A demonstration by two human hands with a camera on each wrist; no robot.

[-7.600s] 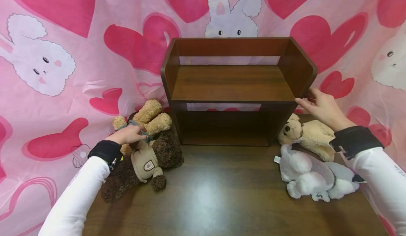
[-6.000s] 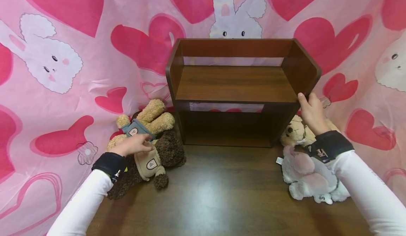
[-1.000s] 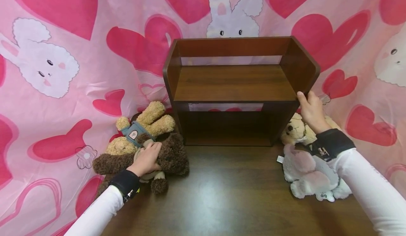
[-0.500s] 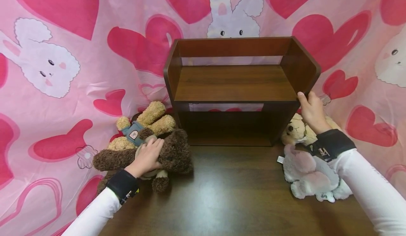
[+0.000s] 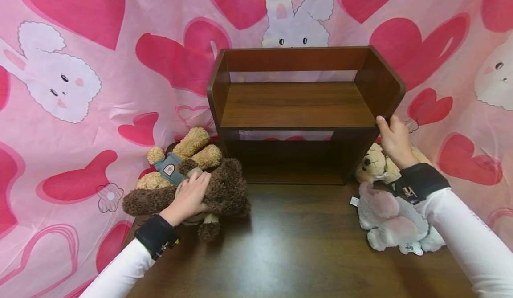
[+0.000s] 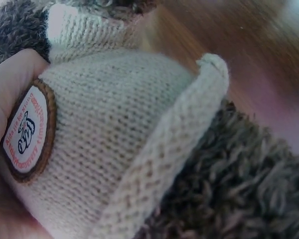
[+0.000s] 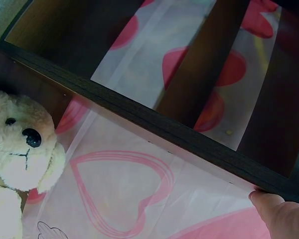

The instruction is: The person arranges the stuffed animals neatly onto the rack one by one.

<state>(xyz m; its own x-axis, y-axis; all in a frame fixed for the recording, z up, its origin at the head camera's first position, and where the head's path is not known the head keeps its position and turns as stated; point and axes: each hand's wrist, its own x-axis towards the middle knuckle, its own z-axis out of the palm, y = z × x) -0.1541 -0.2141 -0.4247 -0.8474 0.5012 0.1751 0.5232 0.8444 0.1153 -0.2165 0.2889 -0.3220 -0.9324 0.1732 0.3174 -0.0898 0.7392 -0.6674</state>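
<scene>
My left hand point(image 5: 188, 200) grips a dark brown teddy bear point(image 5: 227, 189) around its middle. In the left wrist view the bear's beige knit sweater point(image 6: 114, 109) with an oval patch bulges beside the fingers. Its head points right, toward the lower shelf opening. Behind it lies a tan teddy bear point(image 5: 192, 142) in a blue top, partly covered. My right hand point(image 5: 396, 142) holds the right side panel of a brown wooden shelf point(image 5: 296, 106), thumb on the front edge; the right wrist view shows the thumb point(image 7: 269, 201) at that edge.
Right of the shelf lie a cream plush dog point(image 5: 372, 162), partly behind my right arm, and a grey plush toy point(image 5: 392, 218) with tags. All stand or lie on a dark wood tabletop point(image 5: 272, 244). A pink cloth point(image 5: 100, 79) with hearts and rabbits hangs behind.
My left hand has gone from the tan bear to the brown one, taken hold of it and shifted it rightward. My right hand has settled onto the shelf's side panel.
</scene>
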